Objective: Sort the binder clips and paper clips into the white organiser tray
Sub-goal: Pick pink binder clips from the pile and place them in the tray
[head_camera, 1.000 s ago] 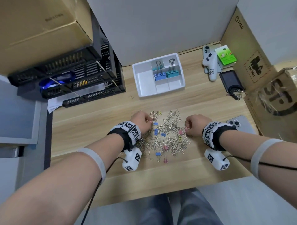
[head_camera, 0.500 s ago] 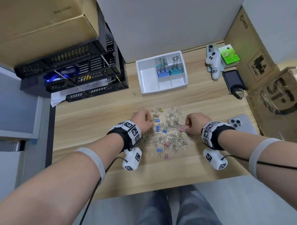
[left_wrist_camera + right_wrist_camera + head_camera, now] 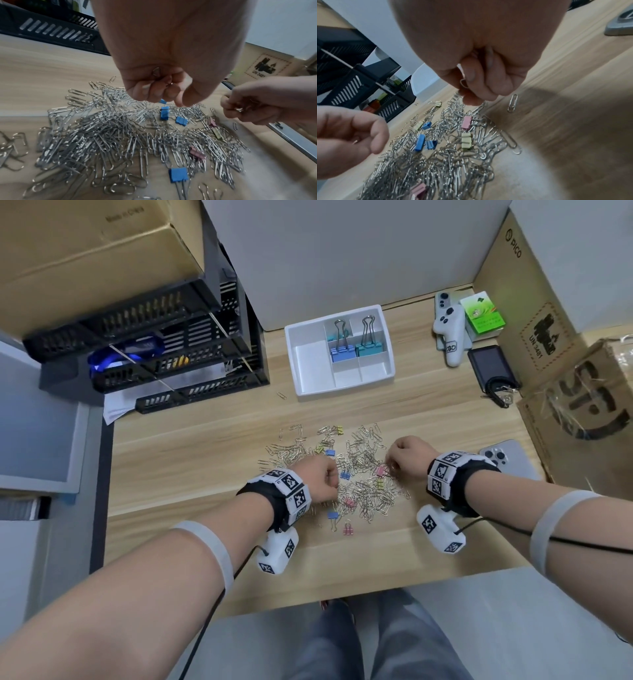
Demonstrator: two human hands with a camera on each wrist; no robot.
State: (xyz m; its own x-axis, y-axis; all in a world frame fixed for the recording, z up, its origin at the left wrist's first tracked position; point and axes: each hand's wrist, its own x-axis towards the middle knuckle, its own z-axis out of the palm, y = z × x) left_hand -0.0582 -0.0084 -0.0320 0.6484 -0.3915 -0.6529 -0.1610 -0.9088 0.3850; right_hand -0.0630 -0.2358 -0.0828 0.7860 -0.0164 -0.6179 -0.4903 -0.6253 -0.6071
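A heap of silver paper clips (image 3: 363,487) mixed with small blue, pink and yellow binder clips lies mid-table. My left hand (image 3: 330,479) hovers at the heap's left side, fingers curled round a few clips; a wire loop (image 3: 156,71) shows in its palm. My right hand (image 3: 392,462) is at the heap's right edge, pinching clips, with a wire loop (image 3: 463,82) poking out between the fingers. Behind the heap, the white organiser tray (image 3: 295,354) holds a large blue binder clip (image 3: 342,352) and a large teal binder clip (image 3: 368,348) in its rear compartments.
Black mesh desk trays (image 3: 171,354) stand at back left, and cardboard boxes (image 3: 565,392) line the right side. A white controller (image 3: 448,333), a green box (image 3: 481,313), a black device (image 3: 489,364) and a phone (image 3: 507,457) lie right. A stray paper clip (image 3: 281,396) lies near the tray.
My left hand has drawn back toward me, uncovering the heap's far-left part. The right hand stays at the heap's right edge. The head view has tilted slightly.
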